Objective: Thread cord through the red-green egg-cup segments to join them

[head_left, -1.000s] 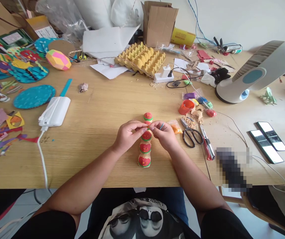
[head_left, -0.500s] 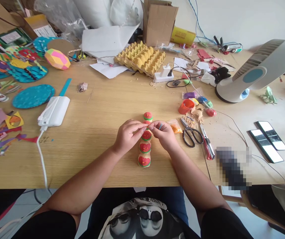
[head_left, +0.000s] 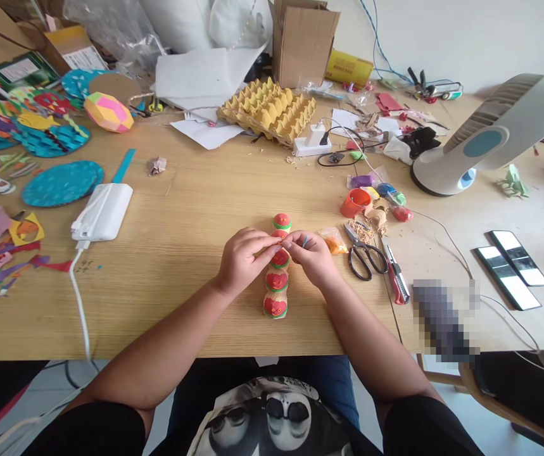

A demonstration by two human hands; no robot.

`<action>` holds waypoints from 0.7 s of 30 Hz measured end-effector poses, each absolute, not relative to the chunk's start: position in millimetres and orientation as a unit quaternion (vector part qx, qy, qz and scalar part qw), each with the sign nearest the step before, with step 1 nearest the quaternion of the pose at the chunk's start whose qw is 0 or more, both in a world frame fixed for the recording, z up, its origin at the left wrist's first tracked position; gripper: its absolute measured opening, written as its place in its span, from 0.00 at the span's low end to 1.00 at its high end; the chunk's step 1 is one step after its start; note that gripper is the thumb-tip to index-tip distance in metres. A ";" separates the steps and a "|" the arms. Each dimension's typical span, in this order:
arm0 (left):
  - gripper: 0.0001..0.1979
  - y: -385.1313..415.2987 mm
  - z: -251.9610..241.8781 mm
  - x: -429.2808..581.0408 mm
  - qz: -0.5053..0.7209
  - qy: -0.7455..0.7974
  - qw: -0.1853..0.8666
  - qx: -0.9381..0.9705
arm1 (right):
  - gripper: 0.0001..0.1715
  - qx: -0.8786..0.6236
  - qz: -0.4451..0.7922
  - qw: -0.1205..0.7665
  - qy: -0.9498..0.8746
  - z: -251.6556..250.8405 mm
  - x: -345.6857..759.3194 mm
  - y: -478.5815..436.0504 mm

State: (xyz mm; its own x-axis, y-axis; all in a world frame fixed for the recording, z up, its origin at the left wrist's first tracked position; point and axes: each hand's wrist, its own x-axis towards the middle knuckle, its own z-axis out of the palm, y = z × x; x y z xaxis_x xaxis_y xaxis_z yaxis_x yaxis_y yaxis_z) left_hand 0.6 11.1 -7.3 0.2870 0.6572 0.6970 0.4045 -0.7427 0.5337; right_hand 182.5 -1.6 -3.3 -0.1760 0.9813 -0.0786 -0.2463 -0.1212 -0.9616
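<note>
Head view: left hand (head_left: 247, 258) and right hand (head_left: 313, 254), pinched, partly hide the segmented figure (head_left: 277, 282), anything gripped unclear.

Red-and-green bumps (head_left: 277, 282) (tan between)

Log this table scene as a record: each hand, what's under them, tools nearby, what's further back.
Left hand: fingertips pinched
Right hand: fingertips pinched, near the left's
Between fingertips: too small to tell
Under hands: row of red-and-green pieces
Tools, to the right: scissors, utility knife
Further back: yellow egg tray, white fan
</note>
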 end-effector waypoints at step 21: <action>0.06 10.9 -5.9 0.3 0.475 0.332 0.081 0.811 | 0.24 -0.446 0.621 0.474 -0.437 2.6 181.9 -1.7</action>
